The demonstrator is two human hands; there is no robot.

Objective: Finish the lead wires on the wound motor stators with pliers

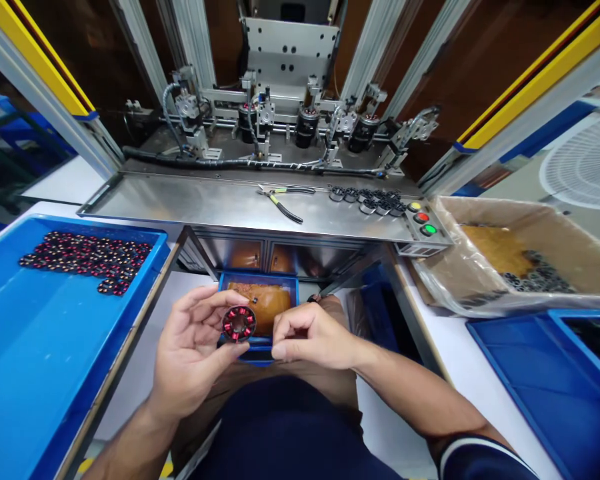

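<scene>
My left hand (193,347) grips a small round motor stator (239,324) by its rim, between thumb and fingers. Red wire windings ring its open centre, and its face is turned up toward me. Just to the right, apart from the stator, is my right hand (313,335), with thumb and forefinger pinched together; whatever they hold, if anything, is too small to make out. Below and behind both hands sits a blue bin (294,287) lined with brownish material. Side cutters (280,198) with black and yellow-green handles lie on the metal ledge (195,200).
Many wound stators (85,257) fill the far end of a blue tray (40,360) at left. Black ring parts (375,200) lie near the push buttons (421,218). A plastic-lined box (480,293) stands right. Behind the ledge is a machine with several fixtures (307,127).
</scene>
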